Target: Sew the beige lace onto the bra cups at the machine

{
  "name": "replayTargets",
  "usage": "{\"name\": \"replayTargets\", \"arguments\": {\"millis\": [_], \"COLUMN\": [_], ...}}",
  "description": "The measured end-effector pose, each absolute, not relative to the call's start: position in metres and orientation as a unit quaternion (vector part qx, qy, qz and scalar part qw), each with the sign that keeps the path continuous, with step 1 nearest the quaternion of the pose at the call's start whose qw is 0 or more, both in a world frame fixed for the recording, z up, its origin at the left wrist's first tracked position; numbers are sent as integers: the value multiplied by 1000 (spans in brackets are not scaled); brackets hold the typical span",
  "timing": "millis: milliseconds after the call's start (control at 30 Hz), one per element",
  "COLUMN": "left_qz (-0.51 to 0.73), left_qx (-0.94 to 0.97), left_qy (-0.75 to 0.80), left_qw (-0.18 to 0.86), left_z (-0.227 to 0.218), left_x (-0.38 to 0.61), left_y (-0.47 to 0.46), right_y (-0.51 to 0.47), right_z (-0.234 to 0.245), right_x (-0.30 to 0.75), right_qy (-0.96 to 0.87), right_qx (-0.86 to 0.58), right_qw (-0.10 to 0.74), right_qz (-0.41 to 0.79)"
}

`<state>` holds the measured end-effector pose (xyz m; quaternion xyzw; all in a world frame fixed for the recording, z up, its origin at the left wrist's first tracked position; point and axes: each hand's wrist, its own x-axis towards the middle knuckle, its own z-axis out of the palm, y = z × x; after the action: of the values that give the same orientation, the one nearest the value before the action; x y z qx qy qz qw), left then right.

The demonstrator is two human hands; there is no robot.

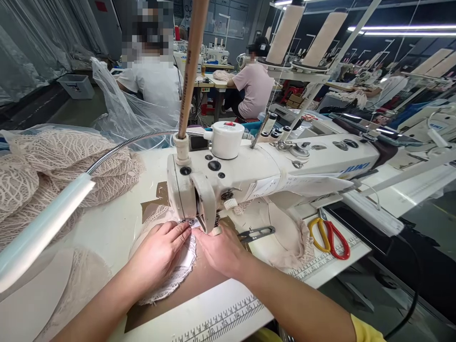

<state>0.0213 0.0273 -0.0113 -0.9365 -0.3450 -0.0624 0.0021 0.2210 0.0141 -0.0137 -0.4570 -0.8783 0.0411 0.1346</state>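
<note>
Beneath the head of a white sewing machine (217,175) lies a pale lace fabric piece (181,270) with a white inner layer and a curved, frayed edge. My left hand (162,247) is closed on it, fingers pressed together and tips close beside the presser foot (191,221). From the other side, my right hand (224,249) grips its edge, with the thumb pointing at the foot. The machine head partly covers the right fingers. Just right of that hand is a pair of dark thread snips (256,233).
Scissors with red and yellow handles (329,237) lie at the table's right, by more beige fabric (288,228). A lace pile (71,171) fills the left side. A lamp tube (46,232) on a bent arm reaches over the table. Two people sit farther back.
</note>
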Motion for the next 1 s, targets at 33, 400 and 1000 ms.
{"name": "replayTargets", "arguments": {"millis": [33,400,1000], "left_qz": [-66,-136,-135], "left_qx": [-937,-940,-932], "left_qy": [-343,-314,-335], "left_qw": [2,-8,-36], "left_z": [-11,-15,-12], "left_x": [21,20,16], "left_y": [27,30,38], "right_y": [14,15,16], "right_z": [-14,-16,-14], "right_x": [221,220,224], "right_qy": [-879,-878,-891], "right_qx": [-456,-452,-434], "right_qw": [134,154,128], "right_qz": [39,38,40]}}
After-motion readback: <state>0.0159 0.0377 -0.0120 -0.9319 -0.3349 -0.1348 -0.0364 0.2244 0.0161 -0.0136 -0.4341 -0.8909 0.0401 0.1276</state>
